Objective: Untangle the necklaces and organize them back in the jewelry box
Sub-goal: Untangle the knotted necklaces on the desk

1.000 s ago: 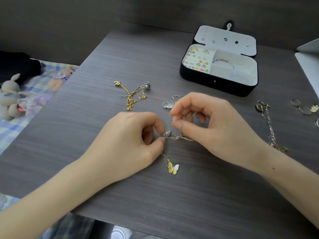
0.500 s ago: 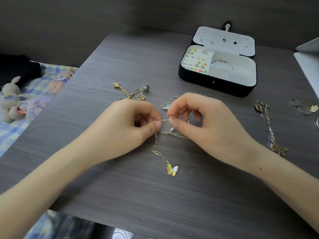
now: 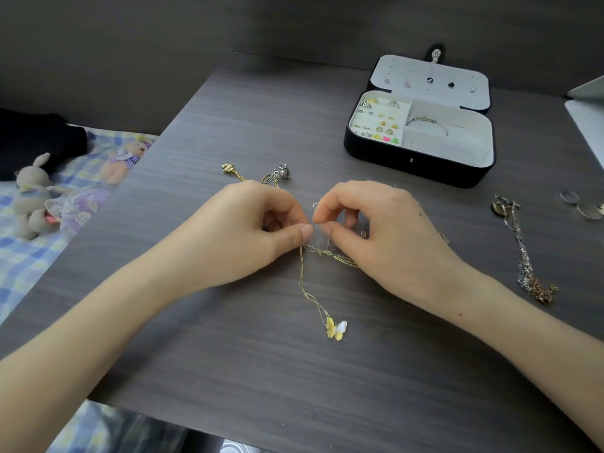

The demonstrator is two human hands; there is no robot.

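Soft, diffuse daylight across the grey table [image 3: 228, 371]; shadows faint and short; pale lining of the jewelry box [image 3: 421, 166] nearly washed out; fine chain of the butterfly necklace [image 3: 336, 328] smeared; wide-angle bowing at the edges; back wall [image 3: 130, 60] dim.

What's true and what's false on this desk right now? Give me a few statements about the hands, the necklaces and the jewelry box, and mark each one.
1. The jewelry box stands open. True.
2. The butterfly pendant is inside the box. False: it lies on the table, nearer the person than the hands.
3. The left hand and right hand both pinch the tangled chains. True.
4. The right hand holds the silver necklace. False: that necklace lies on the table, apart from the hand.
5. A bracelet lies in a compartment of the box. True.
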